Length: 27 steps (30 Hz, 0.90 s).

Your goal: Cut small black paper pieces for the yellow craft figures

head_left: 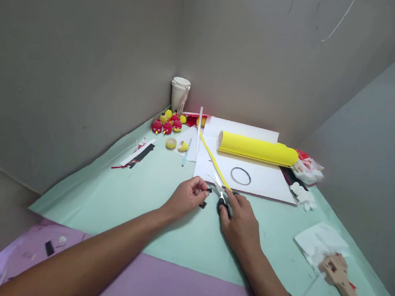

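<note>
My left hand [188,197] pinches a small black piece [209,190] between thumb and fingertips. Just under that hand is another small black piece [202,205]; I cannot tell whether the hand touches it. My right hand [241,219] grips scissors [221,196] by their black handles, the blades parted and pointing away to the upper left. The blades are close to the black piece but appear apart from it. A narrow yellow strip [213,160] runs from the back of the table down to the right fingers, passing beside the scissors.
A yellow roll [256,149] and a dark ring [241,176] lie on white sheets [205,169]. Several red and yellow balls [167,127] sit near a white cup [180,93]. Black and white strips [143,154] lie left, a glue gun [337,273] and tissue [319,241] right.
</note>
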### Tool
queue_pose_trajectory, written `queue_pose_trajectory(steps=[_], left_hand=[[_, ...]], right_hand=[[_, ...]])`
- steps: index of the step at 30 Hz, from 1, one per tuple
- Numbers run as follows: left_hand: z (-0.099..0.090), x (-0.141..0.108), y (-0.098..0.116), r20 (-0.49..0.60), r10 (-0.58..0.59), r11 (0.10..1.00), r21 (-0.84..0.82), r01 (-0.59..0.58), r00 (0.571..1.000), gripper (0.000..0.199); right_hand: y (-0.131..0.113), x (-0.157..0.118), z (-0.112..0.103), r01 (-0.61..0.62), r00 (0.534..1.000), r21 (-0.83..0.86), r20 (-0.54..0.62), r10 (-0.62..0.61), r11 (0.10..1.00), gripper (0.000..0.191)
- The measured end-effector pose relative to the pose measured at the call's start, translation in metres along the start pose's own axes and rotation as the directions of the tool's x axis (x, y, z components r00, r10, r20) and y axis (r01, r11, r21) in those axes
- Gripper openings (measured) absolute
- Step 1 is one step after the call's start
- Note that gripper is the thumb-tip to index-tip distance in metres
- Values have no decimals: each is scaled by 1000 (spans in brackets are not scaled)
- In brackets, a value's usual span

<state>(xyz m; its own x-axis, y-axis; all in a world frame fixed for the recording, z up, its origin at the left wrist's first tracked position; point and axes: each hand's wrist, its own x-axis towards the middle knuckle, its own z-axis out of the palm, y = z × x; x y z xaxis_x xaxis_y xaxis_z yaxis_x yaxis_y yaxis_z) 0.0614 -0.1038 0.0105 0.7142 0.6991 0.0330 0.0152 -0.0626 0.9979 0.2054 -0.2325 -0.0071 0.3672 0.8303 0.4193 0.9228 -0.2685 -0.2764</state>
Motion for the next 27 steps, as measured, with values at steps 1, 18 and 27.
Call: queue_pose_trajectory(steps=[1,18,27], left_hand=[[0,0,0,1,4,1000,-2,-4,1000,17],[4,-6,5,74,100,969,220,-114,992,9],[6,-9,8,144,121,957,245,-154,982,9]], right_hand=[[-1,0,-2,16,1000,-34,12,-16,999,49],[-9,17,-48,168,983,308,21,-183,936,20],[-18,13,-27,16,997,394,65,-45,919,19]])
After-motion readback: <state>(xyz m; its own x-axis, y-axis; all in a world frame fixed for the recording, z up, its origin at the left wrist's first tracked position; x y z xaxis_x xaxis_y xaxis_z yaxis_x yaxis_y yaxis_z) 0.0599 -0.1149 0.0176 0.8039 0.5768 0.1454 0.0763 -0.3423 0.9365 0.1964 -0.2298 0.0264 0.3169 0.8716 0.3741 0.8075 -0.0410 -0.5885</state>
